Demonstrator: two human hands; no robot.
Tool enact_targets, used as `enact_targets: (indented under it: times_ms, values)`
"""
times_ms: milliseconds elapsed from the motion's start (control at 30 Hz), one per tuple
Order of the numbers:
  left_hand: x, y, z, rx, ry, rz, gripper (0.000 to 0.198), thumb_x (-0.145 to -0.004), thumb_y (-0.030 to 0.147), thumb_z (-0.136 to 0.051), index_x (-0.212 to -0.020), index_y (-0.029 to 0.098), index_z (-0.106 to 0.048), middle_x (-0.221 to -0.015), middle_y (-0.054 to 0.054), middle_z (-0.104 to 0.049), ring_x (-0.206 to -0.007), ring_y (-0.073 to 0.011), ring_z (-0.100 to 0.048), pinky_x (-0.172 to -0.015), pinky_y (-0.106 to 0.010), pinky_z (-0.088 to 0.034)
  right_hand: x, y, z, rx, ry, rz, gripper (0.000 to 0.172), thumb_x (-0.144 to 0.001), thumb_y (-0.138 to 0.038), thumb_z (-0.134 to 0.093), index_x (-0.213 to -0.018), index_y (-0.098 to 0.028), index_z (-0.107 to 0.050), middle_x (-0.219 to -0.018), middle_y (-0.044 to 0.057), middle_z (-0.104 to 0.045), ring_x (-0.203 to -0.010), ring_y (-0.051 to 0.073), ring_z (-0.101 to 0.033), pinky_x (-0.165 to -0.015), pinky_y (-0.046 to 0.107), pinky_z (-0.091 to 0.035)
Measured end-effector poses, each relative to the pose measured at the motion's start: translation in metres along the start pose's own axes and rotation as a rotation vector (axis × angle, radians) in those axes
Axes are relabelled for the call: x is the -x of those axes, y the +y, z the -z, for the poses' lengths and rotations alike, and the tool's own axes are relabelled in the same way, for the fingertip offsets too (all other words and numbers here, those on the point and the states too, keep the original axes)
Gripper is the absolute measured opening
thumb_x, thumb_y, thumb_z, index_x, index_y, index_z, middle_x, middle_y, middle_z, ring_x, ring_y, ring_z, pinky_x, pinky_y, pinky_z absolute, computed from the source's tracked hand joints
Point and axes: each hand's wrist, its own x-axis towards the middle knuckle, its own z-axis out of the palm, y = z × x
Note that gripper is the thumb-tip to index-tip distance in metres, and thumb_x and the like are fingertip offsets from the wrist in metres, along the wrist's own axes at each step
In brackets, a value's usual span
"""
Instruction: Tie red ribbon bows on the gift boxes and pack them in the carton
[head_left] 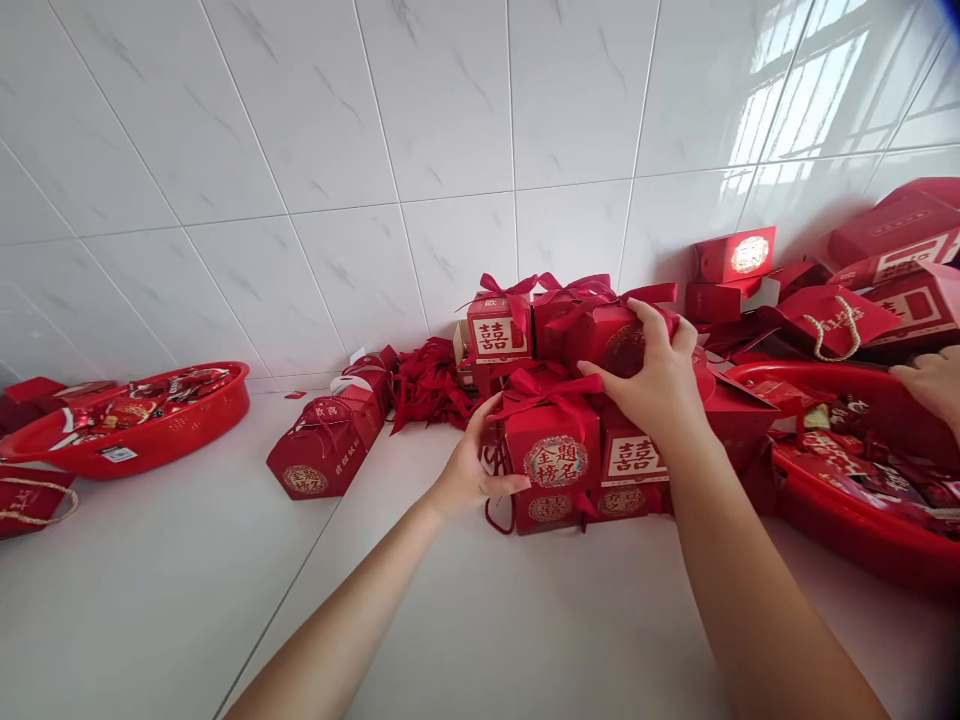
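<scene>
Red gift boxes with ribbon bows are stacked in the middle of the counter. My left hand (472, 472) grips the left side of a front red gift box (555, 455) with gold characters, its thumb in front and its fingers along the side. On the upper layer, my right hand (658, 372) is curved around another red gift box (604, 335), thumb and fingers apart on its sides. Behind my left hand stands a smaller box (498, 330) with a double-happiness label and a bow. Hanging cord shows beside the front box. Some box edges are hidden behind my hands.
Loose red ribbons (431, 385) lie left of the stack, near lying red boxes (315, 455). A red basket (847, 545) of packaged sweets is at right, with another person's hand (934, 385) at it. Another red basket (202, 420) stands left. A tiled wall (450, 120) rises behind.
</scene>
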Motion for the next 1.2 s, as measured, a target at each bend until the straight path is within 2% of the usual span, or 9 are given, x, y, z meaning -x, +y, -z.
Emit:
enact_targets:
  times_ms: [133,233,400,567,833,967,1067,1133,1200]
  values:
    - [0.001,-0.008,0.008,-0.168,0.019,0.035,0.107,-0.061,0.033,-0.086,-0.146,0.024,-0.022,-0.147,-0.016,-0.04,-0.132,-0.0321,-0.044,-0.113,-0.05,-0.031,0.0,0.0,0.0,0.003,-0.005,0.001,0.085,-0.071,-0.047,-0.074,-0.144,-0.032,-0.034,-0.148,0.018,-0.021,-0.128,0.042,-0.043,-0.093,0.06,-0.047]
    - [0.002,-0.008,0.006,-0.21,0.057,0.026,0.107,-0.062,0.034,-0.085,-0.147,0.023,-0.021,-0.144,-0.016,-0.043,-0.131,-0.0319,-0.046,-0.112,-0.05,-0.032,0.0,0.001,0.0,-0.011,-0.006,0.01,0.085,-0.071,-0.045,-0.074,-0.144,-0.032,-0.033,-0.148,0.017,-0.021,-0.126,0.041,-0.045,-0.093,0.06,-0.047]
    - [0.001,-0.009,-0.004,-0.189,0.087,0.073,0.105,-0.063,0.038,-0.084,-0.147,0.021,-0.024,-0.147,-0.018,-0.038,-0.134,-0.0341,-0.041,-0.112,-0.051,-0.033,0.001,0.001,-0.002,-0.031,0.007,0.032,0.084,-0.07,-0.045,-0.074,-0.143,-0.032,-0.035,-0.147,0.017,-0.022,-0.126,0.041,-0.045,-0.092,0.062,-0.047]
    - [-0.002,-0.009,-0.01,-0.128,0.024,0.1,0.083,-0.068,0.041,-0.078,-0.137,0.016,-0.038,-0.137,-0.018,-0.051,-0.13,-0.0335,-0.047,-0.111,-0.05,-0.035,0.0,0.002,-0.003,-0.044,0.039,0.047,0.081,-0.069,-0.042,-0.075,-0.141,-0.031,-0.039,-0.143,0.016,-0.026,-0.124,0.038,-0.046,-0.094,0.061,-0.046]
    - [-0.003,-0.014,-0.01,-0.092,0.068,0.12,0.096,-0.064,0.04,-0.08,-0.141,0.015,-0.028,-0.137,-0.02,-0.05,-0.128,-0.0338,-0.049,-0.109,-0.051,-0.037,-0.004,0.01,0.006,-0.085,0.197,0.133,0.081,-0.066,-0.038,-0.078,-0.138,-0.029,-0.043,-0.135,0.012,-0.036,-0.122,0.031,-0.047,-0.106,0.052,-0.041]
    - [-0.003,-0.02,-0.01,-0.062,0.04,0.148,0.098,-0.065,0.044,-0.08,-0.143,0.018,-0.027,-0.142,-0.019,-0.045,-0.133,-0.0349,-0.043,-0.111,-0.052,-0.033,-0.006,0.014,0.008,-0.086,0.207,0.19,0.084,-0.068,-0.038,-0.077,-0.142,-0.029,-0.039,-0.137,0.011,-0.036,-0.128,0.03,-0.044,-0.11,0.05,-0.037]
    - [-0.003,-0.019,-0.011,-0.042,0.011,0.154,0.099,-0.064,0.045,-0.082,-0.143,0.02,-0.029,-0.143,-0.018,-0.045,-0.133,-0.0351,-0.043,-0.112,-0.051,-0.033,-0.005,0.014,0.003,-0.052,0.058,0.182,0.086,-0.07,-0.042,-0.076,-0.144,-0.032,-0.036,-0.142,0.012,-0.031,-0.131,0.034,-0.041,-0.109,0.055,-0.036]
    - [-0.001,-0.016,-0.008,-0.032,-0.03,0.149,0.104,-0.062,0.05,-0.083,-0.145,0.02,-0.029,-0.145,-0.019,-0.043,-0.135,-0.036,-0.04,-0.112,-0.051,-0.032,-0.003,0.011,0.001,-0.006,-0.022,0.147,0.088,-0.07,-0.048,-0.075,-0.146,-0.034,-0.032,-0.15,0.013,-0.022,-0.137,0.04,-0.031,-0.108,0.061,-0.033]
    - [0.004,-0.014,0.001,-0.056,-0.089,0.121,0.116,-0.057,0.061,-0.08,-0.149,0.021,-0.022,-0.152,-0.02,-0.033,-0.141,-0.0378,-0.029,-0.115,-0.052,-0.025,-0.001,0.008,0.004,0.02,0.004,0.134,0.094,-0.07,-0.055,-0.074,-0.149,-0.035,-0.027,-0.157,0.011,-0.007,-0.143,0.045,-0.014,-0.108,0.067,-0.027]
